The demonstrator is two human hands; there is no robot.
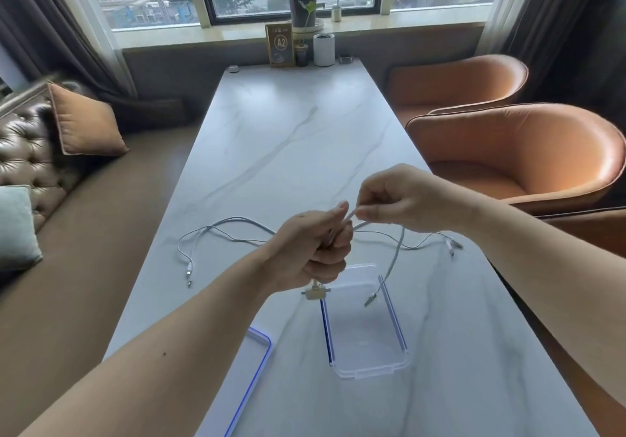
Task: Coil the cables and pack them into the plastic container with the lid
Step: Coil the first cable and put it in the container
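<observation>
As L hand & R hand grip it, cable dangles over container.

Two bare arms of one person, left forearm carrying one small dark mole, right forearm plain and smooth, left hand and right hand bare, fingernails short and natural

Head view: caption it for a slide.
Left hand and right hand coil a cable above the open container, lid alongside, more cables on the table.
</observation>
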